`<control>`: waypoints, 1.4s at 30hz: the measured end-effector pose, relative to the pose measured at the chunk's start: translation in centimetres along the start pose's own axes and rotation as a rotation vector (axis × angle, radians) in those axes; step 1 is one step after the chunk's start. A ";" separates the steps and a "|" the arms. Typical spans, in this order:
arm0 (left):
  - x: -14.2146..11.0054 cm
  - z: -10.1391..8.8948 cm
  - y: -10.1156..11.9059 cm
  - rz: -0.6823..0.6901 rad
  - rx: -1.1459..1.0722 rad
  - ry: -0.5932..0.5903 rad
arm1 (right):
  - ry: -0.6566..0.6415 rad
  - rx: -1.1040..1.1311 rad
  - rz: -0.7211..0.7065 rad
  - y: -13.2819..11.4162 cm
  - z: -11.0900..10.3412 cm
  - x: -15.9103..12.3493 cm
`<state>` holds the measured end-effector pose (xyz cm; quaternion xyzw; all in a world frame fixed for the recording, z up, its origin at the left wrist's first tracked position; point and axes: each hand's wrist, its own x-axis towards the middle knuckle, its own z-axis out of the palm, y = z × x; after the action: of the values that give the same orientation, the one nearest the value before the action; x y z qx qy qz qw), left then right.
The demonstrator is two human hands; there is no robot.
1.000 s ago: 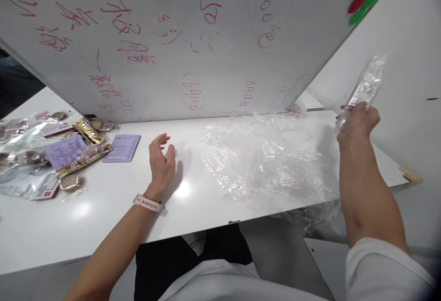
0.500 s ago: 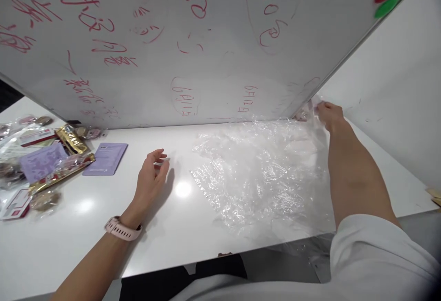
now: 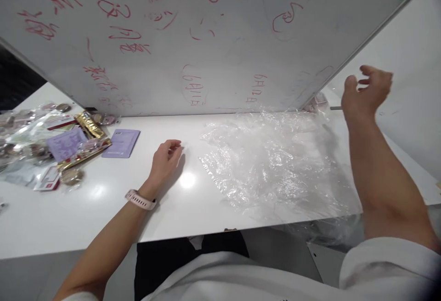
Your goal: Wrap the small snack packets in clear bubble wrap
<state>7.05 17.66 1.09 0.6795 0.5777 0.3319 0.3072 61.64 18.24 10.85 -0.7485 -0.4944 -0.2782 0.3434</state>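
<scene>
While plastic sheeting (image 3: 265, 163) (crumpled) stretches longest left to right, the left hand (image 3: 165, 162) and right hand (image 3: 365, 96) hold thumb and fingers apart.

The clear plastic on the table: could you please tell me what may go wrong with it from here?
The clear plastic hangs over the front edge of the table, so it might slide off. The right forearm is close to its right side and could drag it. That might also disturb the small pinkish packet by the whiteboard.
</scene>
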 end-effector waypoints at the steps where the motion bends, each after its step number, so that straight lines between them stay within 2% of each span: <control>1: -0.2 0.2 0.2 0.062 0.000 -0.023 | 0.025 0.104 0.051 -2.2 -2.1 -1.2; 3: -0.9 0.8 0.7 0.295 0.017 -0.093 | 0.003 0.279 -0.085 -7.0 -6.5 -4.7; 5: -2.0 1.9 1.4 0.600 0.071 -0.201 | -0.257 0.432 -0.334 -11.8 -10.2 -9.1; 7: -3.2 3.0 2.1 0.827 0.175 -0.343 | -0.497 0.592 -0.662 -15.5 -12.2 -13.6; 9: -4.3 3.4 2.6 0.920 0.308 -0.452 | -0.647 0.541 -0.835 -17.1 -12.2 -17.2; 11: -5.4 2.8 2.6 0.921 0.435 -0.502 | -0.687 0.376 -0.837 -16.6 -10.7 -19.3; 15: -7.6 -0.5 1.9 0.842 0.565 -0.519 | -0.681 0.139 -0.625 -11.4 -7.1 -19.9; 17: -8.9 -2.4 1.2 0.803 0.562 -0.512 | -0.719 0.079 -0.524 -8.9 -6.4 -19.7; 19: -10.4 -3.8 0.3 0.764 0.537 -0.480 | -0.737 0.044 -0.442 -7.9 -6.9 -19.5; 20: -11.1 -4.3 -0.1 0.743 0.521 -0.458 | -0.714 0.039 -0.410 -8.2 -7.6 -19.5; 22: -12.5 -5.0 -0.7 0.698 0.487 -0.416 | -0.580 0.075 -0.374 -10.2 -9.4 -19.6; 24: -13.6 -5.3 -1.1 0.657 0.467 -0.395 | -0.441 0.176 -0.430 -13.6 -11.3 -19.9; 25: -14.0 -5.4 -1.1 0.642 0.467 -0.385 | -0.422 0.244 -0.500 -15.5 -12.0 -20.3; 27: -14.5 -5.5 -1.2 0.618 0.488 -0.361 | -0.505 0.369 -0.687 -19.0 -12.4 -21.1; 29: -14.8 -5.7 -1.3 0.602 0.515 -0.339 | -0.631 0.424 -0.831 -21.0 -11.4 -22.1; 31: -15.0 -6.1 -1.6 0.588 0.533 -0.325 | -0.709 0.409 -0.870 -21.1 -9.4 -22.8; 35: -15.3 -6.8 -2.6 0.575 0.515 -0.308 | -0.731 0.365 -0.757 -18.2 -6.5 -23.2; 38: -15.2 -6.4 -2.7 0.570 0.462 -0.326 | -0.686 0.340 -0.662 -16.5 -6.5 -22.5; 42: -14.5 -4.6 -1.6 0.586 0.424 -0.391 | -0.562 0.246 -0.544 -16.0 -7.7 -20.9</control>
<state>0.82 3.66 1.13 0.9138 0.3460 0.1433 0.1569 38.74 5.08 3.57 -0.5906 -0.7785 -0.0822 0.1960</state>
